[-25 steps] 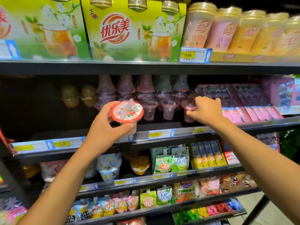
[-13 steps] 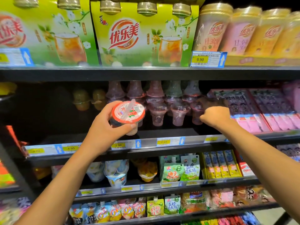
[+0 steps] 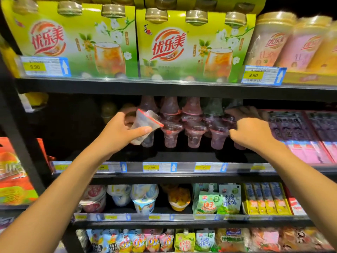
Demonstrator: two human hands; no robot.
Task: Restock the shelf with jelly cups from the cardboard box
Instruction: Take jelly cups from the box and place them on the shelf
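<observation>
Left hand: raised to the middle shelf, thumb and fingers gripping one jelly cup. The cup is clear with a red rim, tilted with its lid end up and to the right, held just left of the stocked row.

Right hand: at the right end of that row, fingers curled in over the end cups. Whether it grips one cannot be told.

Stocked jelly cups: pinkish, in two tiers, the lower upright and the upper inverted on top, set back on the shelf.

Price tags: on the shelf's front rail, two reading 2.50.

Pink flat packs: right of the row, same shelf.

Green drink cartons: shelf above.

Green pouches: shelf below.
</observation>
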